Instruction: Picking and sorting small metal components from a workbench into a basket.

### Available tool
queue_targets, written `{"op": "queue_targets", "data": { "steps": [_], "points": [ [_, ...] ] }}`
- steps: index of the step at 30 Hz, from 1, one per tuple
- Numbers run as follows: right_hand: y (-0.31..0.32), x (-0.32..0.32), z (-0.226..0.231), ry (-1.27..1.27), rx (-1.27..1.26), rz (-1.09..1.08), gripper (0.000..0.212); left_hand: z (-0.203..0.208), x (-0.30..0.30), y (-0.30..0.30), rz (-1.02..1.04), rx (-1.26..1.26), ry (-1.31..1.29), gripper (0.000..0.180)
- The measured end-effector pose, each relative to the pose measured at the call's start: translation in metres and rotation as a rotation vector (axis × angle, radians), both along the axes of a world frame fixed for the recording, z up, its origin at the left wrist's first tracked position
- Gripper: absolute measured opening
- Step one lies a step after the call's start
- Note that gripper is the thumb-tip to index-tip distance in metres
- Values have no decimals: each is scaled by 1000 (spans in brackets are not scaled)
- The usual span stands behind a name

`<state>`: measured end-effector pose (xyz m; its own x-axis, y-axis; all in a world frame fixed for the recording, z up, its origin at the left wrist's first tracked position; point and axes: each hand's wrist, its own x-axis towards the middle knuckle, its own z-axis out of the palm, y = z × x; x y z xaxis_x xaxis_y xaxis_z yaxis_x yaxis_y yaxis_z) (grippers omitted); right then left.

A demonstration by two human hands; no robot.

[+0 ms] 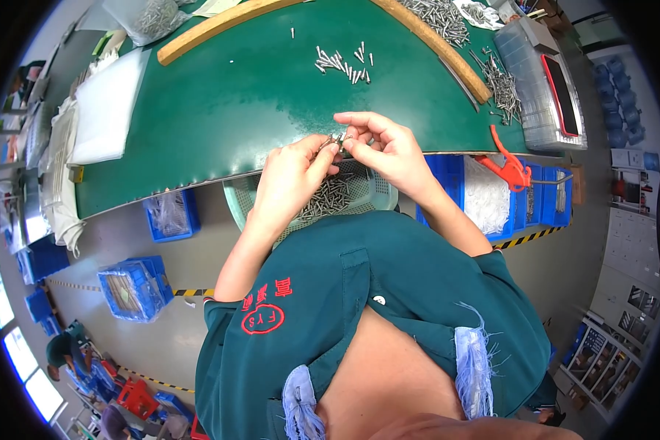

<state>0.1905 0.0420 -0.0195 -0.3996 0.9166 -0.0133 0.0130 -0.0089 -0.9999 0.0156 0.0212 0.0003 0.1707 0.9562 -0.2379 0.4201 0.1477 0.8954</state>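
Note:
My left hand [290, 174] is closed around a few small silvery metal pins [333, 139], their ends showing at the thumb and fingertips. Close against it, my right hand [390, 152] pinches a small metal pin between thumb and forefinger, with the other fingers loosely curled. Both hands meet at the near edge of the green table [220, 110], above a pale green plastic basket [240, 209]. Many similar metal pins [328, 196] lie in that basket. Farther back on the tabletop, several loose pins [345, 67] are scattered in a small group.
Wooden strips [213, 31] border the far work area, with heaps of metal parts [502, 88] beyond the right one. A red-edged phone [561, 95] rests on a clear plastic box [524, 66]. A red air gun [513, 172] hangs at the right edge, above blue bins [444, 180].

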Motion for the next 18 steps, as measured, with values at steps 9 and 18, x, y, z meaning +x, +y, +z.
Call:
{"op": "queue_targets", "data": {
  "steps": [9, 18],
  "points": [
    [3, -1, 2, -153, 65, 8, 20, -3, -4, 5, -64, -43, -53, 26],
    [4, -5, -1, -63, -19, -26, 22, -14, -9, 12, -96, -181, -304, 28]
  ]
}}
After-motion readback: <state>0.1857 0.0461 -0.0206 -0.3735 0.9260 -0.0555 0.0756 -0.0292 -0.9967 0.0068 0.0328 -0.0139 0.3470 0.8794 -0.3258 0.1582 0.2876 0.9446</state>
